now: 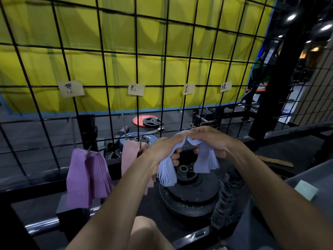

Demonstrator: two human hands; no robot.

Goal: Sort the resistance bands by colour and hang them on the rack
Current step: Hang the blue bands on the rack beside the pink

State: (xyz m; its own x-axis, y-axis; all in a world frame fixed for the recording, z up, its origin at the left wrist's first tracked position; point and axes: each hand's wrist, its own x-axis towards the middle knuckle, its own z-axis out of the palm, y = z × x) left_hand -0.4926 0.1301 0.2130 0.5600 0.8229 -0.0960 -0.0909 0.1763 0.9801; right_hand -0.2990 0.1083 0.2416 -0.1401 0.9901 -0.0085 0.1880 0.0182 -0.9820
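Both hands — left hand point(162, 150), right hand point(210, 139) — grip the blue bands point(167, 170) at centre frame; next, probably, looping them onto the third hook point(180, 111) of the rack point(108, 69).

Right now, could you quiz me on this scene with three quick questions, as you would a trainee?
1. True or false: both hands grip the blue bands.
2. Which bundle hangs furthest left on the wire rack? A pink B purple C green
3. Fill in: below the hands lies a stack of black weight ____.

Key: 1 true, the left hand and right hand both hold them. 2 B, the purple bands, left of the pink bands. 3 plates.
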